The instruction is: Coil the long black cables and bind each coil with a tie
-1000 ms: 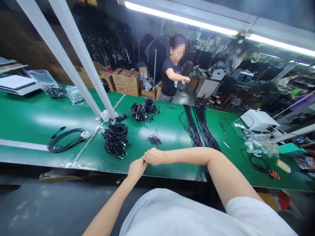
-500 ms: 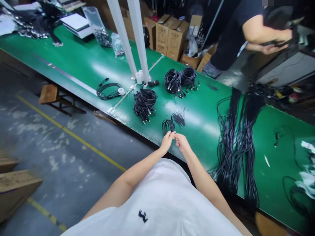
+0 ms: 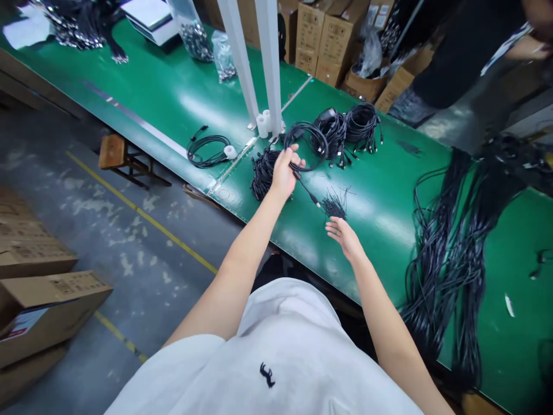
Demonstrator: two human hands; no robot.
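My left hand [image 3: 286, 173] grips a coiled black cable [image 3: 323, 151], raised over the table. One end of that cable, with a metal-tipped plug [image 3: 317, 203], dangles toward the right. Behind my left hand lies a pile of coiled cables [image 3: 260, 176], partly hidden by it. My right hand [image 3: 343, 233] is empty, its fingers stretched out and apart, close to a small heap of thin black ties [image 3: 335, 204]. Two more bundles of coiled cables [image 3: 362, 124] rest farther back.
The green table [image 3: 367, 190] carries long loose cables [image 3: 449, 259] at right and a single coil [image 3: 207, 151] at left. White posts [image 3: 271, 69] rise from it. A wooden stool [image 3: 114, 151] and cardboard boxes [image 3: 52, 305] stand on the floor. Another person [image 3: 470, 52] is across the table.
Both hands were together at the coil near the table edge. The left hand has carried the coil up and away toward the pile; the right hand has let go and opened. The view has shifted.
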